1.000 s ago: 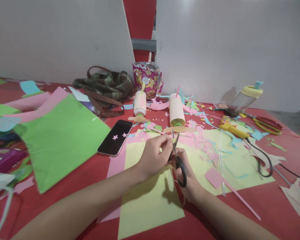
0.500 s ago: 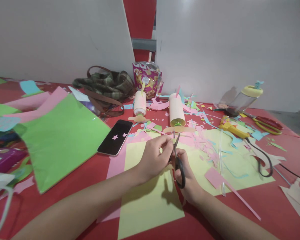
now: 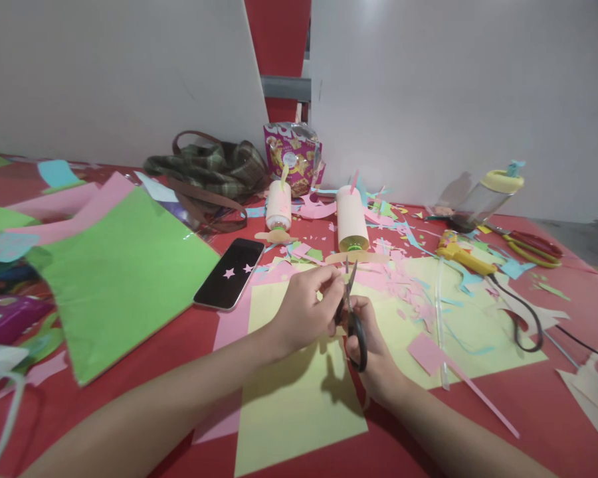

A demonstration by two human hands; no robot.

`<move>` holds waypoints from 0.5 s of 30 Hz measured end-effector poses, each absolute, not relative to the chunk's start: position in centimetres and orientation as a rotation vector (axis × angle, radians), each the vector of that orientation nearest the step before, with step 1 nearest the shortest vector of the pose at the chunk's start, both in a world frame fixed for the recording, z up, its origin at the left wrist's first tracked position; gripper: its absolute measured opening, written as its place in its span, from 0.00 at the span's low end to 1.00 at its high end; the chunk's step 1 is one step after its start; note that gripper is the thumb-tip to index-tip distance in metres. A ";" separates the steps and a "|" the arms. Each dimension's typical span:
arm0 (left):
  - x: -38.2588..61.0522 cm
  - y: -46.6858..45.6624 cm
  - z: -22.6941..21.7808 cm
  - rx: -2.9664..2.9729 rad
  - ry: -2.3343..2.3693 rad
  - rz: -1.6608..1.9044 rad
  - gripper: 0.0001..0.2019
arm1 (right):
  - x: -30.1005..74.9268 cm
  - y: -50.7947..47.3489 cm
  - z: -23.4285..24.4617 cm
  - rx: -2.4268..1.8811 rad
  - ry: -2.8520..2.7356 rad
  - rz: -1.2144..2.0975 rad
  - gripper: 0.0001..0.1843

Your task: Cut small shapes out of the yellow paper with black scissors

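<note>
My right hand (image 3: pixel 371 345) is wrapped round the black handles of a pair of scissors (image 3: pixel 353 312), blades pointing away from me and slightly apart. My left hand (image 3: pixel 306 309) is pinched close against the blades, holding a small piece I cannot make out. Both hands hover over a pale yellow paper sheet (image 3: pixel 294 398) lying on the red table (image 3: pixel 553 398). Beyond the blades stand two paper-wrapped rolls, a wider one (image 3: pixel 351 219) and a narrower one (image 3: pixel 279 206).
A black phone (image 3: pixel 229 272) with two pink stars lies left of my hands, beside a green sheet (image 3: pixel 114 272). Pink scraps (image 3: pixel 403 285), a yellow glue gun (image 3: pixel 461 255) with its cord, red scissors (image 3: pixel 533 247), a bottle (image 3: pixel 488 196), a plaid bag (image 3: pixel 209 169) and a snack packet (image 3: pixel 292 156) lie around.
Barely anything moved. The scissors shifted slightly and the left-hand fingers stayed pinched at the blades.
</note>
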State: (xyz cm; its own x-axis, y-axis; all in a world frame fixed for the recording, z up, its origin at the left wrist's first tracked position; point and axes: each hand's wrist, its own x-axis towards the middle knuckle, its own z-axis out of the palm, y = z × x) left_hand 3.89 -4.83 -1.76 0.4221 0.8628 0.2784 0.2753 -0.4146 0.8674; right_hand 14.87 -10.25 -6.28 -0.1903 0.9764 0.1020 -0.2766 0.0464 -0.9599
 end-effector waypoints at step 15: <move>2.7 -3.3 -0.1 2.209 0.976 0.696 0.12 | 14.9 -10.1 -6.6 -0.787 -1.141 1.430 0.20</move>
